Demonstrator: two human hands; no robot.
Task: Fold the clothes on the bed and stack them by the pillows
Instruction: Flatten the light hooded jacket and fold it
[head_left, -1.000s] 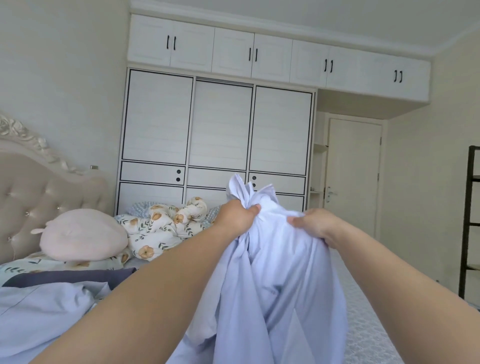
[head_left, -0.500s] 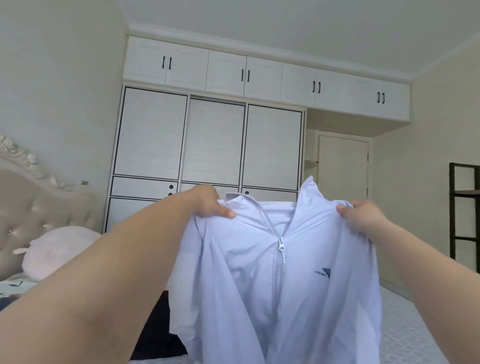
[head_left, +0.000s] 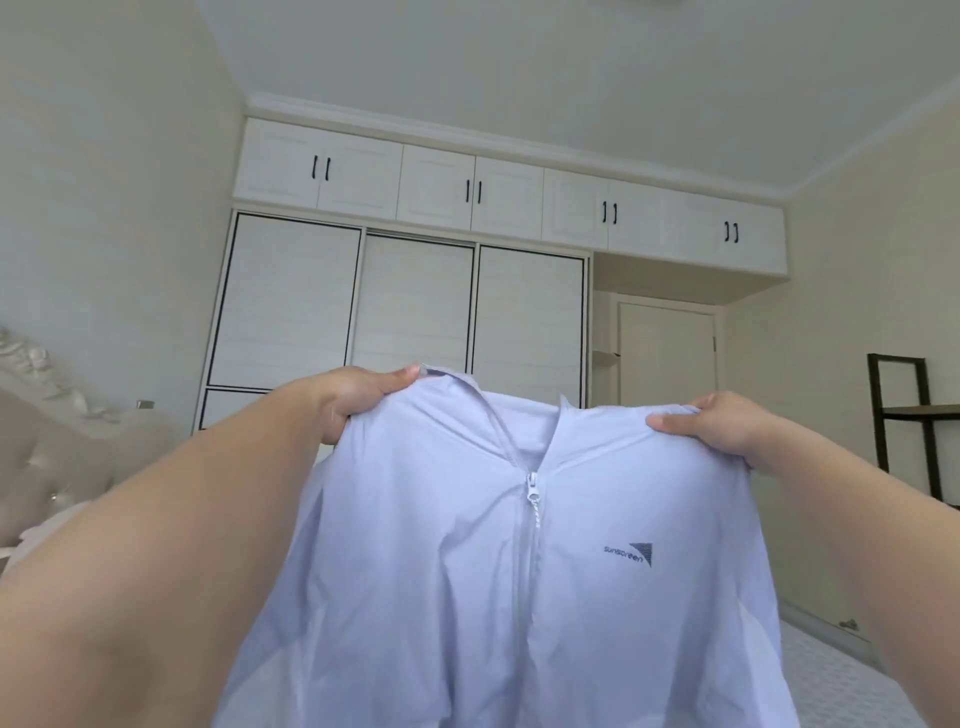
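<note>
Jacket (head_left: 519, 571) first: a pale lilac zip-up with a small dark logo on the chest, held up in the air in front of the person, clear of the bed (head_left: 841, 686), whose patterned cover shows only at the lower right corner of the view. The left hand (head_left: 358, 400) grips one shoulder seam and the right hand (head_left: 711, 426) grips the other, fingers curled round bunched cloth at each, thumbs on the near side. The zip (head_left: 531, 486) hangs roughly down the middle and looks closed up to the chest, with the collar open above it.

This looks like the spreading-out step, before any fold is made. To do it well, I would say both hands should stay level so the zip hangs straight and the two halves match. The sleeves are out of sight low down, so I cannot tell whether they hang free or are twisted; a light shake may settle them. The cloth looks thin and slippery, and so likely to slide out of a loose pinch. Laying it front-down on a flat part of the bed would let the sleeves fold across the back. The padded headboard (head_left: 57, 447) at the left suggests the pillows lie that way, though they are not in view.
</note>
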